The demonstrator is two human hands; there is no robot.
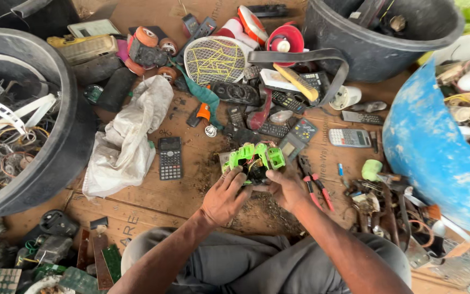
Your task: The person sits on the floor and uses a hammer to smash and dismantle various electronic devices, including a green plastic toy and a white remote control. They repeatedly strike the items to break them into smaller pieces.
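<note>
Green plastic device (254,159), seemingly half dismantled, is gripped by left hand (225,197) and right hand (285,188) above the cardboard floor (191,185)'s middle; prying next needs firm fingers.

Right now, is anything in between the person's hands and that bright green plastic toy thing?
No. Both hands already hold it: the left hand grips the bright green plastic gadget from the left, the right hand from the right, above the brown cardboard floor.

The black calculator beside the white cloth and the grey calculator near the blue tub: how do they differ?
The black calculator has a dark body and stands lengthwise; the grey calculator is pale and lies sideways. The black one touches the white cloth; the grey one lies apart. Both rest face up on the cardboard floor.
</note>
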